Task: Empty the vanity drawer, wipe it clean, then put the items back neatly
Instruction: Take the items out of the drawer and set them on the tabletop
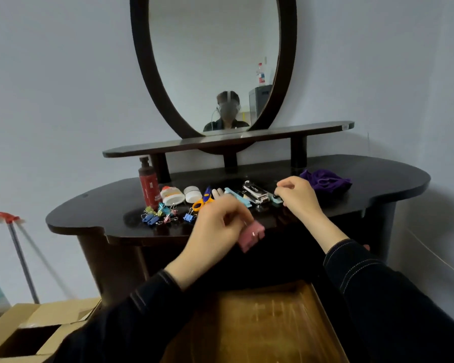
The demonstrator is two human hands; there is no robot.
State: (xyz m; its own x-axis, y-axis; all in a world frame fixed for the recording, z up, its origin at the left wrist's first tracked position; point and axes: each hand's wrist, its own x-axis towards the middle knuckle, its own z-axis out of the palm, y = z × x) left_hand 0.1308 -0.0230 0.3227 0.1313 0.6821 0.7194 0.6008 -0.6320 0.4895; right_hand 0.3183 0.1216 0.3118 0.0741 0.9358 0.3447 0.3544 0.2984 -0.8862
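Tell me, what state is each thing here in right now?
drawer, pulled open, visible floor bare.
left hand, grips a pink object.
right hand, curled above the vanity top; grip unclear.
red bottle, upright, capped.
purple cloth, crumpled on the vanity top.
cardboard box, flaps open.

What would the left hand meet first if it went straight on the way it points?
Likely the light-blue plastic clip on the dark vanity top, just beyond the left hand; depth unclear.

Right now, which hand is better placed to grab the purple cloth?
Right. The right hand sits beside the purple cloth; the left hand is farther off and grips a pink item.
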